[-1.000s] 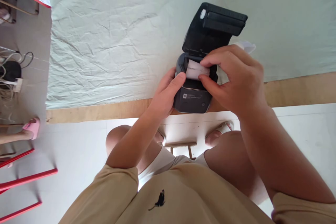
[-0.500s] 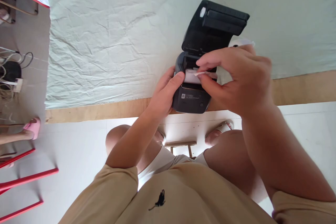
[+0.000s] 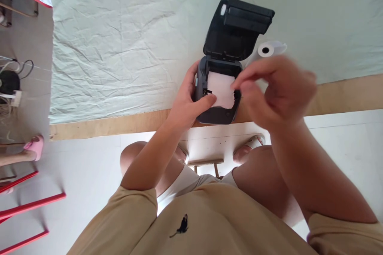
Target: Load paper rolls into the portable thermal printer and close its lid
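Note:
A small dark printer [image 3: 217,116] stands at the table's front edge, its black lid [image 3: 236,28] raised. White paper [image 3: 221,87] lies over the inside, its torn end reaching toward the front. My left hand [image 3: 191,103] grips the printer's left side, with the thumb pressing on the paper. At the right side of the opening is my right hand [image 3: 275,91], blurred, its thumb and index finger close together near the paper's edge; whether they pinch anything is unclear. Behind that hand a white paper roll [image 3: 265,50] with a dark core rests on the cloth.
A pale green cloth [image 3: 119,48] covers the table, with a bare wooden edge [image 3: 143,121] along the front. On the left are red metal bars [image 3: 36,201], a person's foot in a pink slipper [image 3: 36,147], and cables near a black object [image 3: 9,81].
The paper now spreads forward over the opening, under my left thumb. My right hand has moved slightly right, off the middle of the printer, and the roll behind it shows more fully.

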`<state>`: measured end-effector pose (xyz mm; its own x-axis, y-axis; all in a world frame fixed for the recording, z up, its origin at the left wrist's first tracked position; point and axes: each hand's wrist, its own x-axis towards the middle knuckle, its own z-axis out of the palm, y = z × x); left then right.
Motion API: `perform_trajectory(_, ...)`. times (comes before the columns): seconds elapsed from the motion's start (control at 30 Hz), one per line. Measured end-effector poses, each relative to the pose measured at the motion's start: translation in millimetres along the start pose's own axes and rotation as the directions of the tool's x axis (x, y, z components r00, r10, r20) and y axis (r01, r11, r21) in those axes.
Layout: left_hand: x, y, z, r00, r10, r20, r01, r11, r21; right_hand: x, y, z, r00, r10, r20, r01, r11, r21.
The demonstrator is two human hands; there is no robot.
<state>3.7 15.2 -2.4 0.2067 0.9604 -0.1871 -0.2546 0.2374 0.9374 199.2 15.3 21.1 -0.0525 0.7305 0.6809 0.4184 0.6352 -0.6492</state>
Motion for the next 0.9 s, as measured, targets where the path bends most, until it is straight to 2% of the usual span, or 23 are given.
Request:
perform_trajectory(0.07,-1,0,1.2,1.0,-0.006,-0.013,0.006,1.0,0.013,2,5,0,0.99,0.023,-0.141,-0.026,0.999,-0.024)
perform_trajectory(0.1,-1,0,1.1,1.0,-0.005,-0.015,0.006,1.0,0.024,3,7,0,0.988,0.042,-0.148,-0.05,0.998,-0.046)
perform_trajectory(0.23,-2,0,-0.1,1.0,0.018,-0.001,-0.018,0.997,0.069,2,11,-5,0.986,0.167,0.0,-0.166,0.985,-0.047)
perform_trajectory(0.37,-3,0,2.1,0.999,0.028,-0.03,-0.026,0.998,0.057,-3,15,-8,0.978,0.182,-0.105,-0.175,0.982,0.074)
perform_trajectory(0.6,-3,0,-0.1,1.0,0.005,0.004,-0.005,0.999,0.053,-7,16,-2,0.952,0.301,-0.061,-0.292,0.949,0.117)
perform_trajectory(0.7,-3,0,-3.7,0.998,0.026,0.048,-0.026,1.0,-0.005,-13,17,1,0.932,0.359,0.046,-0.362,0.921,0.144)
perform_trajectory(0.8,-1,-5,-8.1,0.994,0.057,0.089,-0.05,0.995,-0.084,-19,23,3,0.867,0.44,0.233,-0.488,0.845,0.219)
perform_trajectory(0.87,1,-9,-10.0,0.989,0.077,0.129,-0.067,0.994,-0.082,-21,28,4,0.829,0.438,0.348,-0.534,0.804,0.262)
perform_trajectory(0.9,2,-10,-10.2,0.99,0.092,0.111,-0.085,0.994,-0.069,-22,30,3,0.823,0.419,0.384,-0.534,0.799,0.274)
